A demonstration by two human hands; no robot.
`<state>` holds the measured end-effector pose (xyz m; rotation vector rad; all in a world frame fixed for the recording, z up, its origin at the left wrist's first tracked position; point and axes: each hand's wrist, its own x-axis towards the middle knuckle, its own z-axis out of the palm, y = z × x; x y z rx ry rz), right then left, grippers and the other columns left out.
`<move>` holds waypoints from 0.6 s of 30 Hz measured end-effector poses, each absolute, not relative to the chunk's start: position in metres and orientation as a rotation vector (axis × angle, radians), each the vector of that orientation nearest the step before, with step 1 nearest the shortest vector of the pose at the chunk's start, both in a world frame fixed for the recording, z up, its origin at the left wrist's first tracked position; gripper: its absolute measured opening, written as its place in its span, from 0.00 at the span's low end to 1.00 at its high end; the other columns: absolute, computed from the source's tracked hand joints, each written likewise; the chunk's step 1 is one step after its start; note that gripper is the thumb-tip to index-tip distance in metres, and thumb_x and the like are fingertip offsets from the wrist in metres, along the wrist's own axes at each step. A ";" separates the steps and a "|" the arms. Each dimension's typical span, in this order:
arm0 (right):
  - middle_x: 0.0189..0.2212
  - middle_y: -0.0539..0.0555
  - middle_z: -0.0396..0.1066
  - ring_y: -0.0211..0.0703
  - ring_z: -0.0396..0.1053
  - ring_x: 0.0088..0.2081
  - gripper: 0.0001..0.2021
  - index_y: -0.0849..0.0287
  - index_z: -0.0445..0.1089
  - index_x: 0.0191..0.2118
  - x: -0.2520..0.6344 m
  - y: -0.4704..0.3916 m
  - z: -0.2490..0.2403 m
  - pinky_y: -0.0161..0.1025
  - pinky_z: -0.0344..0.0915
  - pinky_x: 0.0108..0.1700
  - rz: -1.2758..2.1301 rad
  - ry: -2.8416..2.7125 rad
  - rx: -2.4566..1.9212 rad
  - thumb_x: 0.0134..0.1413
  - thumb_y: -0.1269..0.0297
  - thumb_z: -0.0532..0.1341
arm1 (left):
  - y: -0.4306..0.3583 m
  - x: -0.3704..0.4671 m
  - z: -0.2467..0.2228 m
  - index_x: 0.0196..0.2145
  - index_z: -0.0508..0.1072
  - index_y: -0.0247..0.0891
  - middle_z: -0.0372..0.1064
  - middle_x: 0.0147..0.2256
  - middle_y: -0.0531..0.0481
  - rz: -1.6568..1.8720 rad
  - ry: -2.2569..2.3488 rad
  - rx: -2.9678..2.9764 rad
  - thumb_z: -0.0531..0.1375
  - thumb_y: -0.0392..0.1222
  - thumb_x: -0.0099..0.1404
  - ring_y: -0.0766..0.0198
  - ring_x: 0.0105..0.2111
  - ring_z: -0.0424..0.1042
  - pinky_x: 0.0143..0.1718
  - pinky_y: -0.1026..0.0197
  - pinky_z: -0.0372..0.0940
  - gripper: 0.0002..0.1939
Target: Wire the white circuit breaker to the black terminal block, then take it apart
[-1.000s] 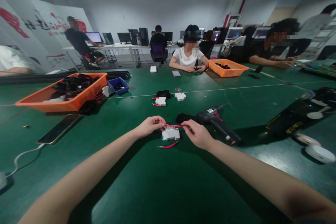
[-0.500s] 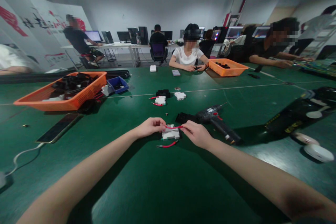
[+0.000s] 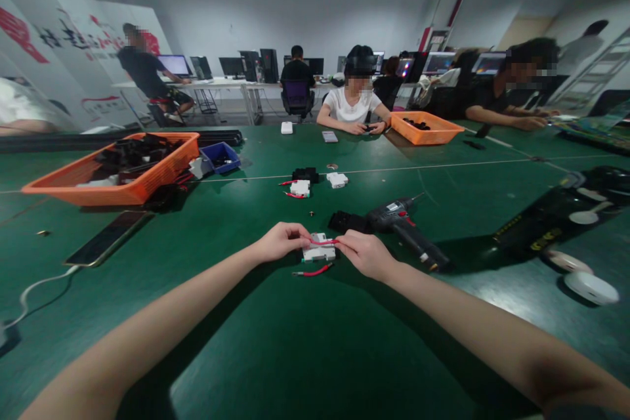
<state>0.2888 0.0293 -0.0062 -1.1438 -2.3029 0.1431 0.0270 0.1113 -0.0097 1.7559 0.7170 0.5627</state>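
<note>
A short red wire (image 3: 322, 243) stretches between my two hands, just over a white circuit breaker (image 3: 319, 254) on the green table. My left hand (image 3: 283, 241) pinches its left end, fingers closed. The other end is pinched by my right hand (image 3: 363, 252). Whether the wire touches the breaker I cannot tell. A second red wire (image 3: 315, 272) with bare metal ends lies on the near side of the breaker. Beyond my right hand rests a power drill (image 3: 406, 223) on its side, its bit pointing away to the right.
Farther off lie a white block with red wires (image 3: 300, 188), another white block (image 3: 337, 180) and a small screw (image 3: 312, 213). On the left are an orange basket (image 3: 111, 193), a blue bin (image 3: 221, 157) and a phone (image 3: 108, 239). A black bottle (image 3: 556, 216) lies right. A person sits opposite.
The red wire between my hands has come down slightly toward the breaker, and my right hand has shifted a little left and down. The second wire lies as before.
</note>
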 end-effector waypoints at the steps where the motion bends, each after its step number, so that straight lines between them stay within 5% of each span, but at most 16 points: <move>1: 0.32 0.55 0.70 0.41 0.68 0.32 0.16 0.60 0.74 0.43 0.288 0.029 -0.006 0.36 0.62 0.33 0.142 -2.311 -1.148 0.71 0.61 0.50 | 0.111 0.027 -0.010 0.36 0.77 0.34 0.76 0.34 0.48 0.559 0.717 1.762 0.66 0.48 0.60 0.66 0.32 0.72 0.35 0.63 0.66 0.13; 10: 0.29 0.52 0.69 0.37 0.63 0.27 0.14 0.60 0.71 0.32 0.285 0.025 -0.004 0.36 0.53 0.29 0.055 -2.372 -1.226 0.67 0.61 0.54 | 0.113 0.030 -0.009 0.38 0.76 0.34 0.74 0.30 0.50 0.567 0.775 1.736 0.65 0.50 0.60 0.68 0.27 0.68 0.29 0.65 0.62 0.15; 18: 0.27 0.51 0.67 0.35 0.61 0.26 0.14 0.60 0.68 0.30 0.288 0.028 -0.005 0.36 0.49 0.29 0.106 -2.334 -1.329 0.66 0.62 0.54 | 0.118 0.030 -0.009 0.43 0.73 0.34 0.72 0.37 0.49 0.630 0.709 1.671 0.65 0.48 0.61 0.71 0.29 0.66 0.31 0.66 0.62 0.17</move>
